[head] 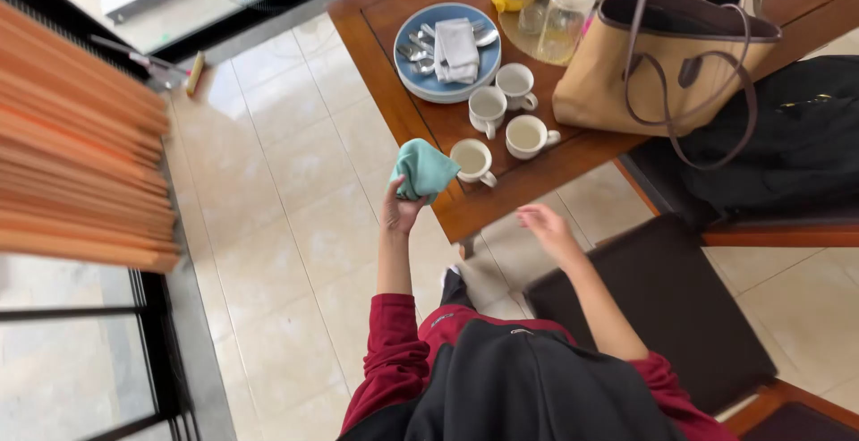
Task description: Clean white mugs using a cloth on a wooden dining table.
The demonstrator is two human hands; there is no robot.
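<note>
A person's left hand (400,210) grips a bunched teal cloth (423,170) at the near left corner of a wooden counter (376,43), just beside the nearest of four white cups (472,160), while the right hand (546,229) hovers empty and loosely spread below the counter's near edge. Farther along sit a blue plate (412,74) carrying spoons and a folded white napkin (456,49), a yellow pot, glassware, and on the right a tan handbag (662,70); a dark-cushioned chair (671,298) stands close by at the right.

Bright daylight, soft shadows, wide-angle edge distortion.
</note>
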